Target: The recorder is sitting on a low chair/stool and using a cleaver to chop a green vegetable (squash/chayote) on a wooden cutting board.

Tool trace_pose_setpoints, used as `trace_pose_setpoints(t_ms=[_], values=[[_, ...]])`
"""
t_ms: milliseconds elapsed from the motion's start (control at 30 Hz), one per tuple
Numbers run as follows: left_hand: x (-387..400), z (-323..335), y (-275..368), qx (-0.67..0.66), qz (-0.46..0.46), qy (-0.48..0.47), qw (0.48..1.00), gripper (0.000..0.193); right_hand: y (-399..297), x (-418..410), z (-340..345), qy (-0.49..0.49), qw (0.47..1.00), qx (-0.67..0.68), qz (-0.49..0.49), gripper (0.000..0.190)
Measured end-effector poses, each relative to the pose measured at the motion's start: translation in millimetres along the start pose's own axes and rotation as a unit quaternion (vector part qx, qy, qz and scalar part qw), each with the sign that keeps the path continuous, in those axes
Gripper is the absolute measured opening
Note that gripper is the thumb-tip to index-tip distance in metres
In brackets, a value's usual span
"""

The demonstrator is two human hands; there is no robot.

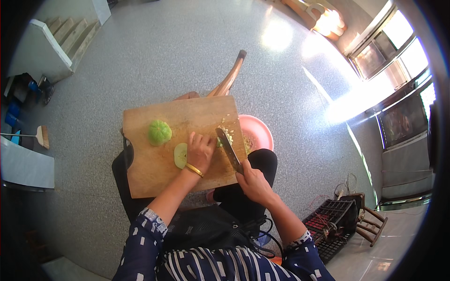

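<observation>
A wooden cutting board (151, 179) lies before me, close to my knees. My right hand (255, 181) grips the handle of a kitchen knife (227, 147), its blade slanting up and left over the board's right side. My left hand (201, 151) presses down just left of the blade, fingers bent; whatever lies under them is mostly hidden. Small pale diced pieces (229, 135) cluster by the blade, with a bit of green beside it. Left of my left hand lies a pale cut slice of squash (180, 156). Farther up-left sits a rounded piece of green squash (159, 132).
A pink basin (262, 131) stands on the floor past the board's right edge, partly hidden. A curved wooden leg (230, 77) sticks out beyond the board. At lower right are a black plastic crate (330, 224) and a small wooden stool (372, 224). A broom (42, 137) is at left.
</observation>
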State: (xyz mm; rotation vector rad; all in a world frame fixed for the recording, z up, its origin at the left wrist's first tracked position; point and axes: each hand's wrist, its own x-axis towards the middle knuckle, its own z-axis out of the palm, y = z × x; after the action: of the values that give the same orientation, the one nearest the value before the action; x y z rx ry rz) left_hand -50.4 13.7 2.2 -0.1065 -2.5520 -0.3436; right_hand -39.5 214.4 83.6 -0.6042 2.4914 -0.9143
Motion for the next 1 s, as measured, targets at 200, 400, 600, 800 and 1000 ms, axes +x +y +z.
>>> trace_pose_setpoints(t_ms=[200,400,600,800,1000], values=[[1.6,2.0,-2.2,0.019,0.016,0.001,1.000,0.015,-30.3,9.9,-11.8,-0.041,0.997,-0.060,0.029,0.021],[-1.5,4.8,-0.8,-0.008,0.016,0.006,1.000,0.014,-5.2,1.3,10.7,0.004,0.999,-0.041,0.022,0.018],[-2.9,3.0,-0.2,-0.021,-0.023,0.028,0.999,0.018,-11.9,-6.4,0.6,0.007,0.999,-0.005,0.031,0.022],[-3.6,0.5,-1.1,-0.021,-0.013,0.013,1.000,0.016,-11.0,-4.1,0.3,-0.003,1.000,-0.006,0.023,0.022],[-1.5,1.6,-3.7,-0.067,-0.016,0.006,0.998,0.018,-20.8,3.7,-12.5,-0.059,0.997,-0.032,0.042,0.023]])
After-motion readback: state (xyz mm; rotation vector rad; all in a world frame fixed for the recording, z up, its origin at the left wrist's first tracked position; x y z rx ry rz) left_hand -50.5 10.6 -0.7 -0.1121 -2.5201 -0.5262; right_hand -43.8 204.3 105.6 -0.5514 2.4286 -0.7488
